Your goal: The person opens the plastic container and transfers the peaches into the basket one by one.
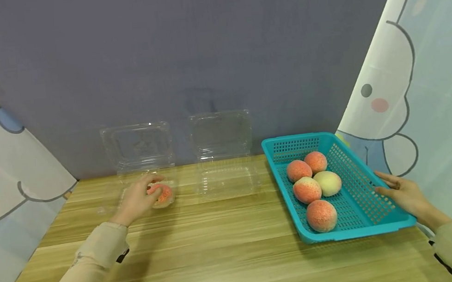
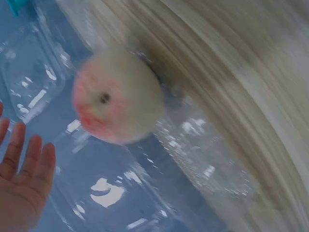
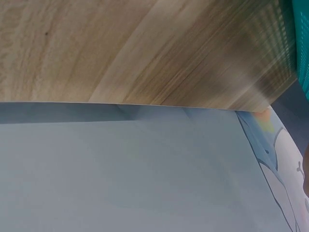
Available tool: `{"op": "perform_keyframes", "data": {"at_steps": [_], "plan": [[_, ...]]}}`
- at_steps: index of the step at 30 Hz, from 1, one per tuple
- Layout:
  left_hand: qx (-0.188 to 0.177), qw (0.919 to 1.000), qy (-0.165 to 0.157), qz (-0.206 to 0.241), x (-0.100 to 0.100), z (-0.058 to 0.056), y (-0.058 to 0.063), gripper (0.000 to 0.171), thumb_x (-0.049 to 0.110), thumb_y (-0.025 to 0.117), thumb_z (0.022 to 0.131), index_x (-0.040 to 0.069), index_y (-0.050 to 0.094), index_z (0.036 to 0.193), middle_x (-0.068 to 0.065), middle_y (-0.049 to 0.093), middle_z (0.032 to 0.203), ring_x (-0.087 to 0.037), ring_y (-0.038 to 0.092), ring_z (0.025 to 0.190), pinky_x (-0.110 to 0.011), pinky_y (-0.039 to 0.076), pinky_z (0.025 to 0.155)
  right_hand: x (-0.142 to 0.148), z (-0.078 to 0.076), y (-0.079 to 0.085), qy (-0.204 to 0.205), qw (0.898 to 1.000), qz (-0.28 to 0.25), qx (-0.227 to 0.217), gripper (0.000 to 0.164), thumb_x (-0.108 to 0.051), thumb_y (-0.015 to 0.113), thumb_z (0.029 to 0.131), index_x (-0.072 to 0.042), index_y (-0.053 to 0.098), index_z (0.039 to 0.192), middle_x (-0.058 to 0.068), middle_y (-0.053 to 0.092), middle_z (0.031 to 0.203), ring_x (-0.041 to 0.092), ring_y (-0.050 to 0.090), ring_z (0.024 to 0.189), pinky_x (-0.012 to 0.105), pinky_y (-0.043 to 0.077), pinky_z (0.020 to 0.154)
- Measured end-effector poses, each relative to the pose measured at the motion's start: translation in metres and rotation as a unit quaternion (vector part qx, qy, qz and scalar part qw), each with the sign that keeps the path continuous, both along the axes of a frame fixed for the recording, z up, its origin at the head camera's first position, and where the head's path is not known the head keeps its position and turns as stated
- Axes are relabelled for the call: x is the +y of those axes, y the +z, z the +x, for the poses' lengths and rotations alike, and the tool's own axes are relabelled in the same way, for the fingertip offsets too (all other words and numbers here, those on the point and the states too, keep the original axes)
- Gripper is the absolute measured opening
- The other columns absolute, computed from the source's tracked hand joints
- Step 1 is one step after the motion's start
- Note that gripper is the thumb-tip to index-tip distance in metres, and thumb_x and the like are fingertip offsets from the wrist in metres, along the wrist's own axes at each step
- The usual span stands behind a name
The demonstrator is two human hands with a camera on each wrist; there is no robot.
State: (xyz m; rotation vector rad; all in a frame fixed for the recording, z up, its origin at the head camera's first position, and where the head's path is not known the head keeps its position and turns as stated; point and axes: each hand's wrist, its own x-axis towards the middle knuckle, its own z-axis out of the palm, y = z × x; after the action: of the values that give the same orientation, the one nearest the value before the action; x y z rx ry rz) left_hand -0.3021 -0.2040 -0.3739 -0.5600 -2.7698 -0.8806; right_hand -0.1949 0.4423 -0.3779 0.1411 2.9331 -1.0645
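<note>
My left hand (image 1: 138,197) is beside a pink-and-cream peach (image 1: 162,195) at the left clear plastic clamshell box (image 1: 138,146). In the left wrist view, the fingers (image 2: 33,166) are extended and apart from the peach (image 2: 118,96), which lies over the clear plastic. At the right, my right hand (image 1: 406,197) holds the side rim of a teal basket (image 1: 366,181), thumb inside and fingers outside. Several peaches (image 1: 321,216) lie in that basket, one of them pale yellow (image 1: 328,183). The right wrist view barely catches the hand, at its right edge.
A second clear clamshell box (image 1: 228,178) stands with its lid raised between the left box and the basket. Wooden tabletop (image 1: 222,253) runs under everything. A grey backdrop (image 1: 216,58) rises behind, and printed cloths (image 1: 447,101) hang at both sides.
</note>
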Motion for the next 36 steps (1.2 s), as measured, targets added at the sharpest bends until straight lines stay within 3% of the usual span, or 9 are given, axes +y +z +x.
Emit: {"op": "perform_keyframes", "data": {"at_steps": [3, 7, 10, 18, 26, 31, 36], "plan": [[-0.002, 0.9999, -0.004, -0.016, -0.009, -0.006, -0.005, 0.033, 0.016, 0.057, 0.089, 0.005, 0.056, 0.120, -0.019, 0.055, 0.123, -0.032, 0.059, 0.068, -0.043, 0.049, 0.063, 0.000, 0.000, 0.000, 0.001, 1.000, 0.003, 0.004, 0.067, -0.039, 0.046, 0.095, -0.006, 0.016, 0.146, 0.038, 0.022, 0.139, 0.061, 0.025, 0.119, 0.072, 0.031, 0.083], [-0.006, 0.9994, -0.010, -0.032, -0.017, -0.014, -0.013, 0.034, 0.015, 0.060, 0.087, 0.001, 0.056, 0.119, -0.021, 0.056, 0.119, -0.040, 0.058, 0.096, -0.051, 0.049, 0.076, 0.000, 0.001, 0.000, 0.002, 1.000, 0.004, 0.003, 0.067, -0.039, 0.046, 0.095, -0.003, 0.017, 0.145, 0.039, 0.023, 0.137, 0.062, 0.026, 0.118, 0.072, 0.031, 0.083], [-0.017, 0.9990, -0.008, -0.041, -0.020, -0.019, -0.018, 0.038, 0.017, 0.063, 0.086, 0.000, 0.056, 0.118, -0.021, 0.056, 0.118, -0.036, 0.058, 0.091, -0.048, 0.049, 0.071, 0.000, 0.002, -0.001, 0.001, 1.000, 0.006, 0.001, 0.067, -0.038, 0.046, 0.095, -0.003, 0.017, 0.145, 0.039, 0.023, 0.137, 0.062, 0.026, 0.118, 0.072, 0.032, 0.083], [-0.077, 0.9965, -0.013, -0.031, -0.023, -0.031, -0.028, 0.050, 0.022, 0.067, 0.081, 0.001, 0.053, 0.124, -0.024, 0.050, 0.127, -0.042, 0.051, 0.109, -0.054, 0.046, 0.082, -0.001, 0.002, 0.000, 0.000, 1.000, 0.005, 0.001, 0.068, -0.038, 0.046, 0.095, -0.003, 0.017, 0.145, 0.040, 0.022, 0.138, 0.061, 0.025, 0.119, 0.072, 0.031, 0.083], [-0.150, 0.9874, -0.045, 0.022, -0.023, -0.046, -0.041, 0.057, 0.019, 0.069, 0.079, -0.004, 0.047, 0.127, -0.020, 0.056, 0.114, -0.027, 0.056, 0.095, -0.032, 0.048, 0.075, -0.001, 0.001, -0.001, 0.003, 1.000, 0.004, 0.000, 0.068, -0.041, 0.045, 0.095, -0.003, 0.018, 0.145, 0.040, 0.022, 0.138, 0.062, 0.025, 0.119, 0.072, 0.031, 0.083], [-0.166, 0.9847, -0.041, 0.036, -0.020, -0.050, -0.045, 0.060, 0.022, 0.071, 0.078, -0.003, 0.047, 0.128, -0.021, 0.054, 0.115, -0.027, 0.055, 0.094, -0.032, 0.048, 0.074, 0.000, 0.002, -0.002, 0.003, 1.000, 0.006, 0.007, 0.067, -0.038, 0.046, 0.095, -0.004, 0.018, 0.145, 0.040, 0.023, 0.138, 0.061, 0.025, 0.119, 0.072, 0.032, 0.083], [-0.151, 0.9876, -0.037, 0.018, -0.018, -0.056, -0.047, 0.058, 0.018, 0.070, 0.076, -0.002, 0.050, 0.126, -0.024, 0.052, 0.116, -0.030, 0.056, 0.094, -0.033, 0.049, 0.073, 0.000, 0.002, -0.002, 0.002, 1.000, 0.004, 0.011, 0.067, -0.038, 0.047, 0.095, -0.004, 0.018, 0.145, 0.040, 0.022, 0.138, 0.061, 0.025, 0.119, 0.072, 0.031, 0.083]]}}
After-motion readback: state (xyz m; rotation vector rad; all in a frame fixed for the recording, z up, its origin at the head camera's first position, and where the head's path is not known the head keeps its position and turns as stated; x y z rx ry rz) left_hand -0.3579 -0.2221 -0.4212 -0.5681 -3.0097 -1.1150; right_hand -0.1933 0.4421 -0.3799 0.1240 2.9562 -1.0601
